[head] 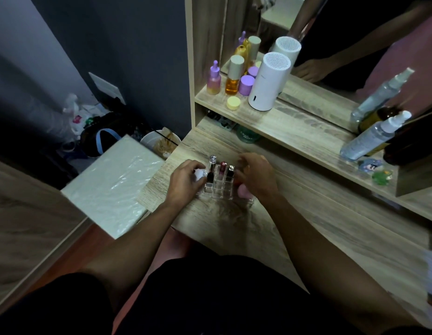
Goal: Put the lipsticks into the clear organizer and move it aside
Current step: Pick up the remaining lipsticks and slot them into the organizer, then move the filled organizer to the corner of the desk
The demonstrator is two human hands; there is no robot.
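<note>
Head view. The clear organizer stood on the wooden desk, near its left front part, between both hands. Three lipsticks stood upright in its back compartments: a silver-capped one at the left, a pink-red one in the middle, a dark one with a silver top at the right. A further dark lipstick sat in a slot just in front of the silver-capped one.

The left hand rested against the left side of the organizer, fingers curled around a small white object; what that object was could not be told. Whether the hand also gripped the organizer wall could not be told.

The right hand was at the right side of the organizer, fingers bent and loosely apart, slightly blurred. A pink rounded thing showed under its palm, touching the organizer's right edge; whether the hand held it or only covered it could not be told.

On the shelf above the desk: a white cylinder with a slotted top, a purple dropper bottle, an amber bottle with a beige cap, a purple-lidded jar, a small yellow jar. Farther right, two clear spray bottles leaned near a mirror. A white board wrapped in plastic lay left of the desk
</note>
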